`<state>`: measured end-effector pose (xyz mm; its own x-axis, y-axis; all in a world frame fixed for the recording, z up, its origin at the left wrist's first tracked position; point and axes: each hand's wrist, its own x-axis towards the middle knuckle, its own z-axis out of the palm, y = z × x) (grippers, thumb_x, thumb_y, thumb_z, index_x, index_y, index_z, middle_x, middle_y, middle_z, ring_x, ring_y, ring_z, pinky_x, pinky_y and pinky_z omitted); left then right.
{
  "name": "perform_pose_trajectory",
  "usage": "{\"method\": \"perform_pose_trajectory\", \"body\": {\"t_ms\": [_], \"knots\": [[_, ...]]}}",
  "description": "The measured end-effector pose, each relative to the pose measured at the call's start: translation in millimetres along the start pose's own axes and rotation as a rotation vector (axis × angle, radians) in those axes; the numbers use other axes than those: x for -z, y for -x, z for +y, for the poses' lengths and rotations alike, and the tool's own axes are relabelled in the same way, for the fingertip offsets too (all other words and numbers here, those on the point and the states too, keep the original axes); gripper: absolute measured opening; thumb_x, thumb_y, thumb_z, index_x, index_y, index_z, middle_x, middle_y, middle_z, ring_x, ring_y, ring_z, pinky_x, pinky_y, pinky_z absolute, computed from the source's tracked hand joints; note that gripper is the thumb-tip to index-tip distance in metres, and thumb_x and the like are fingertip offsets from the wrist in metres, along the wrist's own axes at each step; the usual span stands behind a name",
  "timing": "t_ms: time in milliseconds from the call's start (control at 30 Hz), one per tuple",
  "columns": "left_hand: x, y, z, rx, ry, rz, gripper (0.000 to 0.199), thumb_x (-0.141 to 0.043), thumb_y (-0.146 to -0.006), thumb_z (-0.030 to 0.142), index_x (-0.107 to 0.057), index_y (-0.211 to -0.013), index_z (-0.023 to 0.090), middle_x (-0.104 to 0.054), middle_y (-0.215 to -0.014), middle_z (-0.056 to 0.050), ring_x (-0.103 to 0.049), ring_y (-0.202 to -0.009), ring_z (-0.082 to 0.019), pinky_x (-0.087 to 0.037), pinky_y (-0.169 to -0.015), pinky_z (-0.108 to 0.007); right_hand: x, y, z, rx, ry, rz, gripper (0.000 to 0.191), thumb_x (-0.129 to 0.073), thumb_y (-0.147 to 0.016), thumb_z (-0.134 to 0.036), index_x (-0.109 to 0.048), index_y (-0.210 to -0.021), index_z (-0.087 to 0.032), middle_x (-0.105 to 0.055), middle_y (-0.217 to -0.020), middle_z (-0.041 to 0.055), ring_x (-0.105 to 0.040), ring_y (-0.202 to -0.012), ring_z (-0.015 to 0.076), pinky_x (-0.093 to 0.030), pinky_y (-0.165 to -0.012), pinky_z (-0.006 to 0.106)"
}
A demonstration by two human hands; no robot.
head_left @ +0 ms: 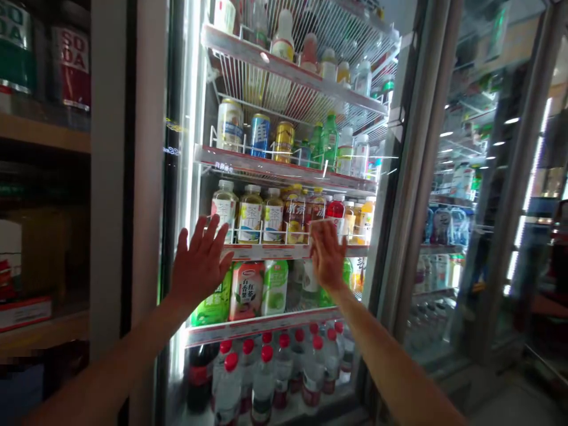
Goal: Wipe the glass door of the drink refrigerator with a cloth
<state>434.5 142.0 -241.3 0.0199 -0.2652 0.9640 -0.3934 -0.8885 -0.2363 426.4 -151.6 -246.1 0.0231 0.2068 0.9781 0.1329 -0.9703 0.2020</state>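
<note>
My left hand [199, 263] is raised with its fingers spread, in front of the left part of a lit drinks cooler. It holds nothing and overlaps a white-labelled tea bottle [224, 207] and a green carton-like bottle [215, 305]. My right hand [327, 254] is raised before the middle shelf, fingers pointing up and thumb apart, with nothing visible in it. Close to its fingertips stand a red drink bottle [336, 210] and a dark iced-tea bottle [317, 204]. Between the hands are a pink tea bottle [246, 290] and a green-labelled bottle [275, 287]. Whether either hand touches the glass I cannot tell.
Cans, including a blue can [260, 135] and a gold can [284, 142], line an upper shelf. Several red-capped bottles [265, 378] stand at the bottom. A metal door frame [408, 177] borders the right side, with another cooler beyond. Soda packs [71, 68] sit on a left shelf.
</note>
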Motion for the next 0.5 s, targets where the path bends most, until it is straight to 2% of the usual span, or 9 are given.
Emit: {"method": "perform_pose_trajectory", "body": {"t_ms": [67,133,167,200,267,333,400,433,500], "knots": [[-0.2,0,0,0.001,-0.007,-0.007,0.074,-0.051,-0.086,0.033,-0.009,-0.147,0.026,-0.027,-0.15,-0.009,-0.019,-0.14,-0.026,-0.015,-0.114,-0.052,3,4,36,-0.255,0.068,0.122,0.054,-0.034,-0.091,-0.02,-0.027,-0.144,-0.026,-0.037,-0.145,0.0123,-0.032,-0.136,0.0286,-0.025,-0.105,0.06],[0.2,0,0,0.002,-0.012,-0.019,0.075,-0.051,-0.086,0.033,-0.008,-0.147,0.025,-0.026,-0.15,-0.01,-0.017,-0.141,-0.026,-0.015,-0.114,-0.053,2,3,41,-0.393,0.088,0.178,0.053,-0.032,-0.091,-0.021,-0.029,-0.144,-0.022,-0.036,-0.145,0.0156,-0.031,-0.136,0.0307,-0.029,-0.103,0.06],[0.5,0,0,0.001,-0.01,-0.019,0.075,-0.051,-0.086,0.033,-0.008,-0.147,0.025,-0.026,-0.15,-0.01,-0.017,-0.141,-0.026,-0.015,-0.114,-0.053,1,1,31,-0.375,0.076,0.161,0.053,-0.033,-0.091,-0.022,-0.029,-0.144,-0.021,-0.034,-0.146,0.0158,-0.028,-0.137,0.0305,-0.028,-0.103,0.059],[0.9,0,0,0.0,-0.007,-0.02,0.075,-0.051,-0.086,0.033,-0.009,-0.147,0.025,-0.025,-0.15,-0.01,-0.016,-0.141,-0.026,-0.015,-0.114,-0.052,-1,-2,17,-0.298,0.052,0.119,0.053,-0.034,-0.091,-0.022,-0.03,-0.144,-0.021,-0.033,-0.147,0.0147,-0.025,-0.139,0.0294,-0.027,-0.105,0.057],[1.3,0,-1,-0.002,0.001,-0.015,0.074,-0.051,-0.086,0.031,-0.01,-0.147,0.025,-0.024,-0.151,-0.009,-0.016,-0.141,-0.026,-0.015,-0.114,-0.052,-4,-6,-14,-0.073,0.002,0.013,0.053,-0.038,-0.09,-0.024,-0.032,-0.143,-0.025,-0.033,-0.148,0.0097,-0.02,-0.141,0.0255,-0.023,-0.11,0.052],[1.2,0,-1,-0.006,-0.002,0.006,0.072,-0.05,-0.086,0.031,-0.011,-0.147,0.026,-0.024,-0.151,-0.008,-0.018,-0.141,-0.025,-0.015,-0.114,-0.05,-4,-7,-23,0.074,-0.014,-0.046,0.05,-0.041,-0.089,-0.024,-0.037,-0.139,-0.029,-0.036,-0.147,0.0052,-0.021,-0.141,0.0228,-0.018,-0.113,0.049],[0.6,0,0,-0.006,-0.013,0.017,0.071,-0.05,-0.087,0.032,-0.012,-0.146,0.025,-0.025,-0.15,-0.009,-0.018,-0.141,-0.025,-0.015,-0.114,-0.049,0,-2,-2,0.031,0.014,-0.036,0.048,-0.04,-0.089,-0.024,-0.041,-0.136,-0.03,-0.038,-0.145,0.0053,-0.026,-0.139,0.0227,-0.019,-0.111,0.05],[0.1,0,0,-0.004,-0.017,0.019,0.071,-0.049,-0.087,0.033,-0.012,-0.146,0.024,-0.026,-0.15,-0.009,-0.018,-0.141,-0.025,-0.014,-0.114,-0.049,2,2,17,-0.063,0.041,-0.013,0.047,-0.038,-0.089,-0.023,-0.042,-0.136,-0.028,-0.039,-0.144,0.0073,-0.029,-0.137,0.0237,-0.021,-0.11,0.051],[-0.7,1,1,0.009,-0.014,0.007,0.071,-0.049,-0.087,0.034,-0.012,-0.146,0.024,-0.026,-0.15,-0.01,-0.017,-0.141,-0.025,-0.013,-0.114,-0.049,7,8,57,-0.342,0.101,0.071,0.049,-0.034,-0.088,-0.022,-0.041,-0.137,-0.022,-0.04,-0.143,0.0126,-0.033,-0.134,0.0274,-0.028,-0.104,0.054]]}}
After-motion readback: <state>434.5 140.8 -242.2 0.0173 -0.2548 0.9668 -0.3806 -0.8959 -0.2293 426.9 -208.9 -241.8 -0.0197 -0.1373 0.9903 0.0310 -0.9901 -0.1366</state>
